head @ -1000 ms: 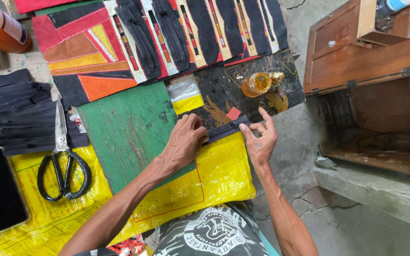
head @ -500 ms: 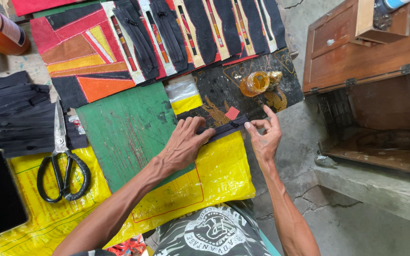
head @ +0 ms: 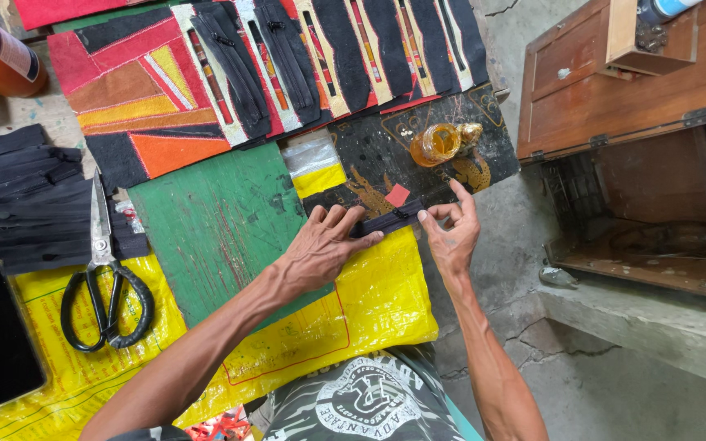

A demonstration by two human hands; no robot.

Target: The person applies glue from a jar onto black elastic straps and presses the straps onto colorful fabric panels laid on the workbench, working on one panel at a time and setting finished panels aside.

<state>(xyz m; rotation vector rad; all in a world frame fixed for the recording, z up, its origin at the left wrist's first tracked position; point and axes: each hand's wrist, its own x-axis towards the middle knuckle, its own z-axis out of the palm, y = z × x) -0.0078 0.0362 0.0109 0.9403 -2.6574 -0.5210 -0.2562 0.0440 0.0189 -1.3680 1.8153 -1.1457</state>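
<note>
The left hand (head: pixel 320 245) is pressing flat, fingers spread, on a black zipper (head: pixel 390 219); the right hand (head: pixel 449 233) is pinching its end.

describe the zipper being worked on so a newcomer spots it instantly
Start at the green cutting mat; at its right edge, the left hand presses a short black zipper strip whose end the right hand pinches. Unlike the stacked black zippers far left, it lies alone beside a small red patch.
</note>
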